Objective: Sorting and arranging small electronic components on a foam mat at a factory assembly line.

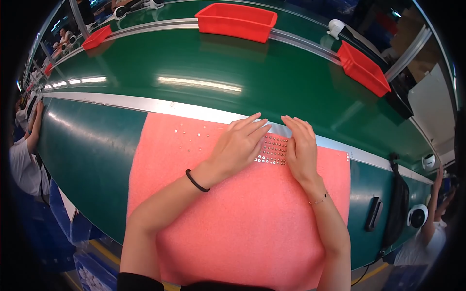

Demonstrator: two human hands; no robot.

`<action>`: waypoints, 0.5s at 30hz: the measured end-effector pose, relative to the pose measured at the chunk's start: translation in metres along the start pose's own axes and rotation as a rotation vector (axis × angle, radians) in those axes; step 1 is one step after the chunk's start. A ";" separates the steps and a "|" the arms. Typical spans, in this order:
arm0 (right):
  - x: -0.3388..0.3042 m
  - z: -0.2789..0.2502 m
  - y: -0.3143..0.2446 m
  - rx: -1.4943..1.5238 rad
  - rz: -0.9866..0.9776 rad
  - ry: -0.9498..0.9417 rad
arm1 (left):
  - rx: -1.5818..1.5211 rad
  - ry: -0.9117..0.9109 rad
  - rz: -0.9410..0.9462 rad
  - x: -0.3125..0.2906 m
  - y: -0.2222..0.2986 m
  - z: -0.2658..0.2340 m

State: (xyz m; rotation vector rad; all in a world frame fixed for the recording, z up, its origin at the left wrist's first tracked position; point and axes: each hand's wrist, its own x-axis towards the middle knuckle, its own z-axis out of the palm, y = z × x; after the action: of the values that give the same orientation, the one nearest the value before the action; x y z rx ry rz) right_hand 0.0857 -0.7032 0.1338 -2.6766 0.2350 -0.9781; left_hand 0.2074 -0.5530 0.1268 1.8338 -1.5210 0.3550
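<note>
A pink foam sheet (233, 218) lies over the table edge in front of me. Small round metal pieces (275, 150) stand on it in tight, even rows, too small to tell their kind. My left hand (241, 143) is at the left side of these rows, fingers stretched out and side by side, covering part of that edge. Along the right side rests my right hand (302, 148), its fingers also extended. Neither hand grips anything that I can see. More loose metal pieces (198, 135) are scattered on the sheet's upper left.
Beyond a metal rail (121, 100) runs a green conveyor belt (194, 63). Red bins (235, 22) stand along its far side. At right on the table are a black case (374, 214), a black strap (399, 203) and a white rounded device (417, 216). Other people work at both sides.
</note>
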 end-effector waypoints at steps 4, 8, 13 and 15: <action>0.002 -0.001 -0.006 0.123 0.057 -0.007 | -0.024 -0.041 0.009 0.000 -0.001 -0.003; 0.000 0.001 -0.006 0.136 0.057 -0.089 | -0.053 -0.064 -0.013 -0.002 -0.001 -0.002; 0.001 0.001 -0.007 0.116 0.020 -0.162 | -0.020 -0.147 -0.035 0.004 0.001 -0.005; 0.003 -0.001 -0.007 0.140 0.011 -0.170 | -0.023 -0.182 -0.052 0.008 0.002 -0.007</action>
State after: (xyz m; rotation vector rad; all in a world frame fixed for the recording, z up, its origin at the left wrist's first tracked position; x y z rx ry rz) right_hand 0.0881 -0.6975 0.1386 -2.6078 0.1404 -0.7303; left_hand 0.2096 -0.5541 0.1372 1.9273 -1.5875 0.1483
